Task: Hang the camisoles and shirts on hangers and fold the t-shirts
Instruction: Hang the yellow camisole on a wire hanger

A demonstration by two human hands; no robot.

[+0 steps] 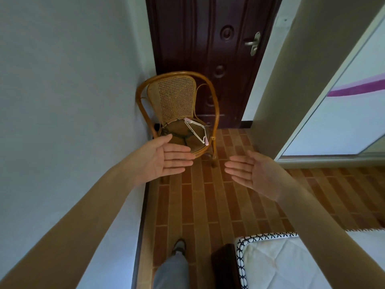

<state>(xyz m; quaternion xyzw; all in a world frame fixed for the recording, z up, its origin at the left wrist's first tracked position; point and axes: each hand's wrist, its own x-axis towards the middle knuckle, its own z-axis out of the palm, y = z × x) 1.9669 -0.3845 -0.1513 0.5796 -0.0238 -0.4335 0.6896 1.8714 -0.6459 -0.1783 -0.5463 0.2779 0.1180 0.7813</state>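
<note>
Tiled floor (208,205), rattan chair (177,101) | left hand (164,161), right hand (254,172) outstretched, palms facing, fingers straight, holding nothing

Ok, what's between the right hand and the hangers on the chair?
In the head view, only bare brick-pattern floor and the chair rim separate the open right hand from the hangers.

Honey-tan cane chair (177,101) with perforated weave; white hangers (195,130) tipped pink. Dark mahogany door (208,59), far. Floor (208,205) tiled in red-brown and ochre strips. White quilted mattress (291,263), near right, edged in navy crosses. Pale grey-blue wall (62,80), left.
</note>
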